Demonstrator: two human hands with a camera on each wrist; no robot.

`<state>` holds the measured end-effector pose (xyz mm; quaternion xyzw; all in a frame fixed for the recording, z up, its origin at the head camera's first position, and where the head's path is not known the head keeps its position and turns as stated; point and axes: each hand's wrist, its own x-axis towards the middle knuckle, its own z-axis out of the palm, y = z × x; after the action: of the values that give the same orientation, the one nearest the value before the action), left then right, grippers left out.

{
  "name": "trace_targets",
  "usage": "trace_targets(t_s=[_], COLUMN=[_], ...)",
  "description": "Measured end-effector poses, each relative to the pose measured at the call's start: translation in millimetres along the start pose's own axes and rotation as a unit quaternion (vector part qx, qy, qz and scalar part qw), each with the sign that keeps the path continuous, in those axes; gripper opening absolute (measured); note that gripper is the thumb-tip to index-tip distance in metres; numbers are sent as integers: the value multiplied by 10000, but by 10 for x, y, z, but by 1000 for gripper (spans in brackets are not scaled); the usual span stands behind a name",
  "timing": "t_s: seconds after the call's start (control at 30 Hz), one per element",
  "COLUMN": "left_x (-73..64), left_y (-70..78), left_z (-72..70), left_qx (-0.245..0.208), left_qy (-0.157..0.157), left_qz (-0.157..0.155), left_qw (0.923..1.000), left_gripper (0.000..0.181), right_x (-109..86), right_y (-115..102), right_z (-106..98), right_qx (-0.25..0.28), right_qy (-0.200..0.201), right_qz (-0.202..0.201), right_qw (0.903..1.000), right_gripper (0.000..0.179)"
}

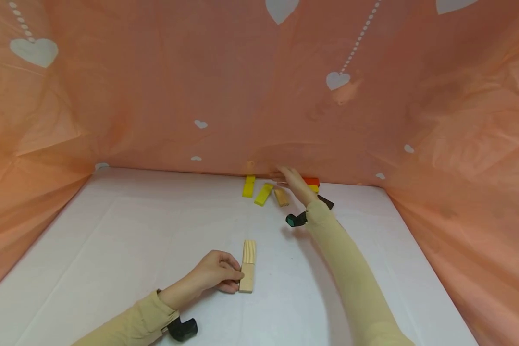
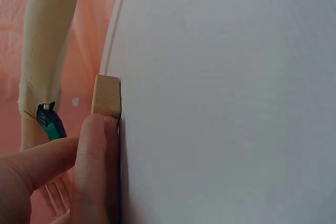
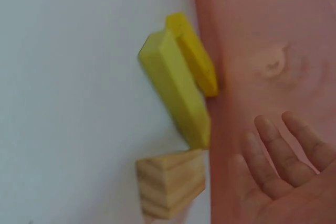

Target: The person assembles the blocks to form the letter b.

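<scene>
Two plain wooden blocks lie end to end near the front, the far wooden block (image 1: 249,251) striped and the near wooden block (image 1: 246,278) smoother. My left hand (image 1: 216,271) holds the near block by its left side with curled fingers. In the left wrist view, the end of a wooden block (image 2: 107,96) sticks out beyond the fingertips. My right hand (image 1: 295,183) reaches to the back edge, its fingers (image 3: 281,153) spread and holding nothing. Beside it lie a striped wooden block (image 3: 170,182), a pale yellow block (image 3: 176,87) and a deeper yellow block (image 3: 194,53).
Behind my right wrist sit a red block (image 1: 312,181), another yellow block (image 1: 314,189) and a dark block (image 1: 326,202), partly hidden. A peach cloth with white hearts (image 1: 251,96) rises behind the white table (image 1: 155,216) and along both sides.
</scene>
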<state>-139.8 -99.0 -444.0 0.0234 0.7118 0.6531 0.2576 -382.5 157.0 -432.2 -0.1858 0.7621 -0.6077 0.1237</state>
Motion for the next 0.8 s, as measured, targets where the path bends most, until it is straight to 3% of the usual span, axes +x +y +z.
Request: trace_targets(t_s=[0.07,0.1,0.2,0.33,0.5,0.8], left_x=[-1,-1,1,7,16,12], left_y=[0,0,-2,-9,-17,-17], left_z=[0,1,4,4,3,10], left_qx=[-22,-35,-54,-44,-57,-91], left_qy=[-13,-15,5,33,25,45], left_qz=[15,14,2,-2,20,21], left_qw=[10000,10000,10000,10000,10000,9999], left_gripper=[17,17,17,18,18,18], right_x=[42,47,1,-95,-104,-67], right_y=[136,87,-54,-292,-275,-143], right_z=[-43,-33,31,131,160,200], right_qx=[-14,-52,-420,-1351,-1880,-2129], right_qy=[17,130,158,142,69,-250], right_qz=[97,343,523,760,1009,540], right_qw=[10000,9993,9976,9878,9770,9753], right_gripper=[59,59,62,66,78,88])
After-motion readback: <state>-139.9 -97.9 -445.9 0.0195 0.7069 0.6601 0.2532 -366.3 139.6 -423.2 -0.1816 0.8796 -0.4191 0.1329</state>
